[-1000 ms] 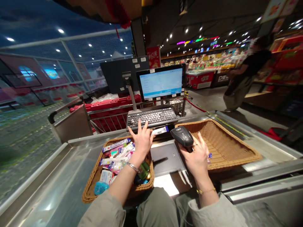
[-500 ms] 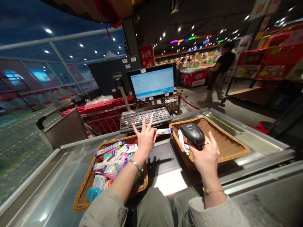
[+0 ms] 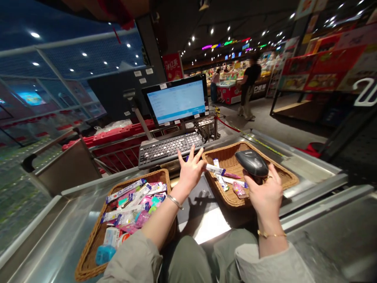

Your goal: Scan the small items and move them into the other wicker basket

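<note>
L basket (image 3: 86, 251), R basket (image 3: 229, 154), kbd (image 3: 171, 148) behind

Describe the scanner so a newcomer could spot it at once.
On the steel checkout counter, find the wicker basket to the right of the keyboard. Above it, the person's right hand holds a handheld barcode scanner. Its dark, rounded body stands out from the thin, bright packets lying in the basket below.

Beyond the fingers (image 3: 192, 155), a stainless-steel checkout counter (image 3: 306, 165) runs toward a grey shop floor (image 3: 273, 133) edged by a red rope barrier (image 3: 226, 124). Left of the fingers stands a metal-framed netted railing (image 3: 55, 67); to their right, red display shelving (image 3: 321, 67). Overhead, a dark ceiling (image 3: 224, 19) glitters with spotlights.
</note>
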A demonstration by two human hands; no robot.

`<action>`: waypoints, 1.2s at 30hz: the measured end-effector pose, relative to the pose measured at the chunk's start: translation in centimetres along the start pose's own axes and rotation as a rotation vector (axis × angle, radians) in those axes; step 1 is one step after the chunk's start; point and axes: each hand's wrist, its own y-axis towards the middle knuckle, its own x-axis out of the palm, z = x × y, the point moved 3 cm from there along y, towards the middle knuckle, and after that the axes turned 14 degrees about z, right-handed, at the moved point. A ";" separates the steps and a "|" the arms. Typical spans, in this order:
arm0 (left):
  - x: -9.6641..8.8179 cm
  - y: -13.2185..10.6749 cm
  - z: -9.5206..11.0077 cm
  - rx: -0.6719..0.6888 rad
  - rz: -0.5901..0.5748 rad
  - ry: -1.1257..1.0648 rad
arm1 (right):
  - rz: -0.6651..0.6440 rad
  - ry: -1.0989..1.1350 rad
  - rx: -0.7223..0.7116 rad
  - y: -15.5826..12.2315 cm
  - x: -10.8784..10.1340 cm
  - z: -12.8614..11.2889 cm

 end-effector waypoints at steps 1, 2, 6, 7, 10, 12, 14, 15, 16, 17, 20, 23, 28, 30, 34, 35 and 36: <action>0.5 0.2 0.5 0.009 -0.017 -0.016 | 0.015 -0.003 0.010 0.1 0.0 0.3; 1.0 0.4 1.1 0.016 -0.038 -0.033 | 0.028 -0.004 0.019 0.2 0.0 0.5; 2.8 0.8 3.0 0.011 -0.122 -0.062 | 0.055 0.004 0.046 0.5 -0.2 1.0; 3.1 0.8 3.3 0.006 -0.133 -0.059 | 0.059 0.007 0.048 0.6 -0.3 1.0; 3.1 0.3 3.5 -0.003 -0.138 -0.055 | 0.068 0.017 0.039 0.8 -0.4 0.8; 2.7 -0.1 3.2 -0.012 -0.140 -0.060 | 0.070 0.021 0.046 0.9 -0.5 0.7; 2.2 -0.6 2.8 -0.031 -0.138 -0.064 | 0.067 0.020 0.067 0.9 -0.4 0.7; 1.9 -0.9 2.5 -0.043 -0.135 -0.064 | 0.066 0.018 0.079 0.8 -0.3 0.7; 1.7 -1.1 2.2 -0.055 -0.130 -0.063 | 0.063 0.016 0.087 0.7 -0.3 0.6; 1.4 -1.4 1.9 -0.066 -0.125 -0.060 | 0.061 0.014 0.092 0.5 -0.2 0.6; 0.5 -2.5 0.8 -0.097 -0.122 -0.048 | 0.048 0.024 0.082 0.0 0.1 0.1; -0.6 -3.9 -0.7 -0.117 -0.136 -0.031 | 0.013 0.057 0.055 -0.7 0.3 -0.8; -2.4 -6.9 -3.9 -0.190 -0.156 0.020 | -0.036 0.088 0.003 -2.2 0.6 -2.4; -3.1 -8.1 -5.1 -0.227 -0.165 0.038 | -0.064 0.097 -0.016 -2.9 0.8 -3.1; -4.7 -10.5 -7.5 -0.296 -0.187 0.071 | -0.145 0.150 -0.044 -4.4 1.3 -4.3; -5.1 -11.0 -8.1 -0.312 -0.193 0.080 | -0.160 0.162 -0.050 -4.7 1.4 -4.6; -5.4 -11.6 -8.6 -0.327 -0.199 0.090 | -0.172 0.170 -0.056 -5.1 1.6 -4.8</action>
